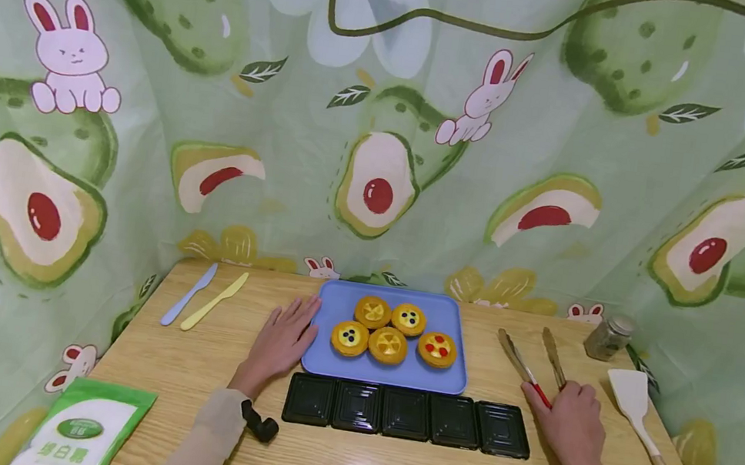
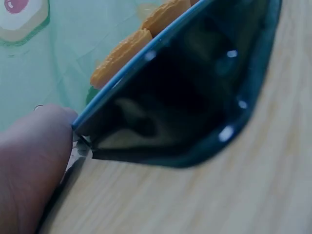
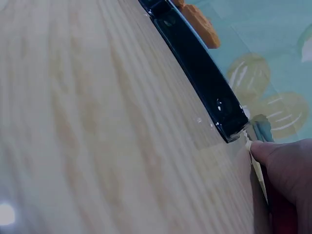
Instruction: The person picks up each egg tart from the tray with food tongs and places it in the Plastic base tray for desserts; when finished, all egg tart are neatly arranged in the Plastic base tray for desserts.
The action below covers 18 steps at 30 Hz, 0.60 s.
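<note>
My left hand [image 1: 281, 341] lies flat along the left edge of a blue tray [image 1: 321, 366], fingers extended. Several small round tarts [image 1: 388, 345] are on that tray, some topped with blueberries, others with yellow fruit wedges or red pieces. At the right, my right hand [image 1: 568, 427] holds a pair of tongs [image 1: 540, 393] with red on the handle, its two arms spread apart and tips toward the back wall. The right wrist view shows the thumb against the red handle [image 3: 282, 212]. Several black square plastic trays [image 1: 406, 413] form a row in front of the blue tray.
A blue knife [image 1: 189, 295] and a yellow knife [image 1: 213, 302] lie at the back left. A green and white bag [image 1: 86, 426] is front left. A spice jar [image 1: 608, 337] stands back right, beside a white spatula [image 1: 631, 396] with a wooden handle. Patterned cloth surrounds the table.
</note>
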Each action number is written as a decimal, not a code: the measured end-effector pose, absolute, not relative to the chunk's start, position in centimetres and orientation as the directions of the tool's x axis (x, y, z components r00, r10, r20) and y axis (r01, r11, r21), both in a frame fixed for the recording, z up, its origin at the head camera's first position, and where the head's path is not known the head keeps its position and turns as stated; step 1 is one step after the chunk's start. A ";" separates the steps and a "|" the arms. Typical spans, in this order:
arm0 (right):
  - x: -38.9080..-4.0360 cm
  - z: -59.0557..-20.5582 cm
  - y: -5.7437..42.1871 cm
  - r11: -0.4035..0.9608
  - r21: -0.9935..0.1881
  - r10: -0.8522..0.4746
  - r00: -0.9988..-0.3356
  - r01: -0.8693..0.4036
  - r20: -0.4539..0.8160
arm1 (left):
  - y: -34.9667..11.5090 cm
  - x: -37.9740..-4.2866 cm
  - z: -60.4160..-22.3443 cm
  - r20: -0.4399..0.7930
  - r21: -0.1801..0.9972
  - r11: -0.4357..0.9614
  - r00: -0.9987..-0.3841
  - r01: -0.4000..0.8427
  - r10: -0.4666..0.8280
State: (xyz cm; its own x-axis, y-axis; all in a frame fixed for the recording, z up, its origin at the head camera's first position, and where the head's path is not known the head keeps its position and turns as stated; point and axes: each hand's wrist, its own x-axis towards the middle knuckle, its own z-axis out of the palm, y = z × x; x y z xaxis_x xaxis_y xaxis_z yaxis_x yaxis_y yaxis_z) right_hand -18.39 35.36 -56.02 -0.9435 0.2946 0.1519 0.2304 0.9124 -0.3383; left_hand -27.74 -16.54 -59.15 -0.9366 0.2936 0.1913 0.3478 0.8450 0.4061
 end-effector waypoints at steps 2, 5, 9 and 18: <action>-18.4 -56.0 35.4 0.914 -0.341 0.281 -0.949 0.218 0.146 | -16.6 -27.6 -59.1 0.198 0.407 0.843 -0.935 0.351 0.294; -18.4 -55.7 35.4 0.918 -0.342 0.261 -0.956 0.202 0.135 | -16.7 -27.6 -59.1 0.210 0.416 0.836 -0.932 0.359 0.296; -18.3 -55.3 35.7 0.917 -0.350 0.243 -0.964 0.192 0.107 | -16.7 -27.7 -59.1 0.204 0.416 0.836 -0.932 0.359 0.299; -17.4 -53.6 35.9 0.905 -0.380 0.206 -0.978 0.189 0.006 | -16.4 -27.6 -58.9 0.182 0.416 0.842 -0.939 0.342 0.292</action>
